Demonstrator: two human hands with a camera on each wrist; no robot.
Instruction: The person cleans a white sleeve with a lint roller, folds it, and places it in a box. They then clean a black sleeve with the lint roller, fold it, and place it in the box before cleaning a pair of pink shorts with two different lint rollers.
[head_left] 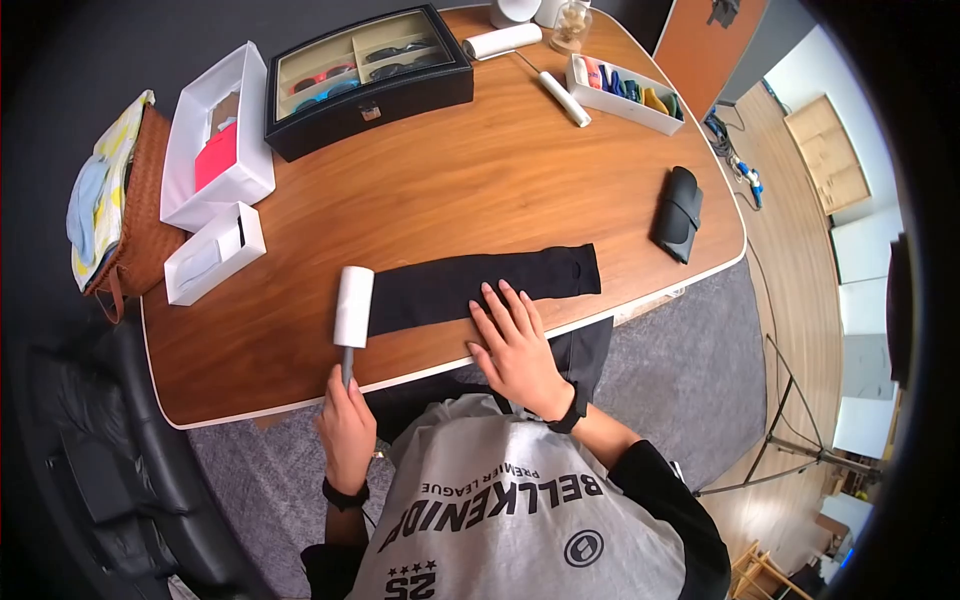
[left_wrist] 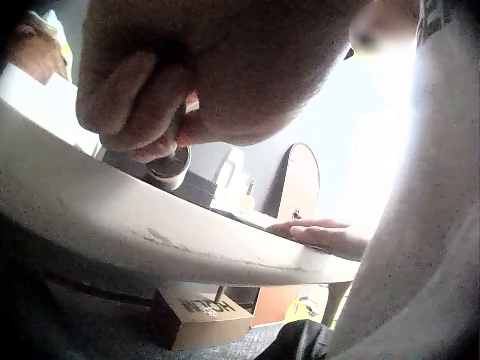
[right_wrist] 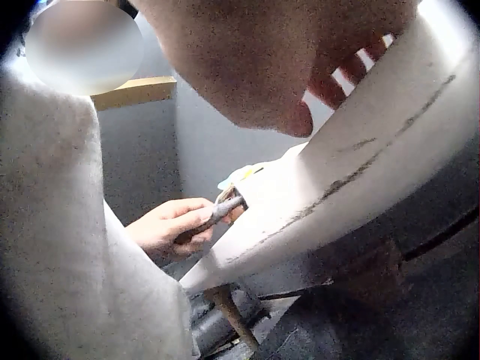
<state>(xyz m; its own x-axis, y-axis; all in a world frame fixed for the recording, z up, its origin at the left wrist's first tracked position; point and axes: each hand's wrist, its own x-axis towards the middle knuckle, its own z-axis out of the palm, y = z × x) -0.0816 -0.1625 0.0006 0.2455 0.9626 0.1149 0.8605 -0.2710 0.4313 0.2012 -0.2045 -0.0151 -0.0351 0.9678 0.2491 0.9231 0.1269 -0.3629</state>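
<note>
While the right grip (head_left: 520,355) rests on a black cloth (head_left: 435,285), the left grip (head_left: 347,430) holds a white roller (head_left: 354,305)

Where a brown wooden surface (head_left: 420,200) runs to its near edge, the black cloth lies spread in a long, flat strip. The person's left grip, at the near edge, grasps the roller's grey handle (head_left: 347,368), fingers curled round it. In the head view, the white barrel points away from the person and overlaps the cloth's left end; whether the two touch cannot be told. The right grip is released, its fingers straight and spread, their tips on the cloth around its middle. Dark bands (head_left: 570,408) circle both wrists, and the grey shirt (head_left: 500,540) with black sleeves carries the words "PREMIER LEAGUE."

At far left on the surface, a black case (head_left: 420,100) shows sunglasses (head_left: 386,72) under a clear lid. Just left of it stands a large white box (head_left: 250,180) with a red item (head_left: 216,157) inside; a smaller white box (head_left: 235,260) sits on its near side, and a woven basket (head_left: 148,190) is farther left. At far right, a white tray (head_left: 620,108) holds a row of colored pieces (head_left: 632,92), with a slim white roller (head_left: 567,101) just left of it. Nearer, toward the right edge, lies a black pouch (head_left: 680,213).
</note>
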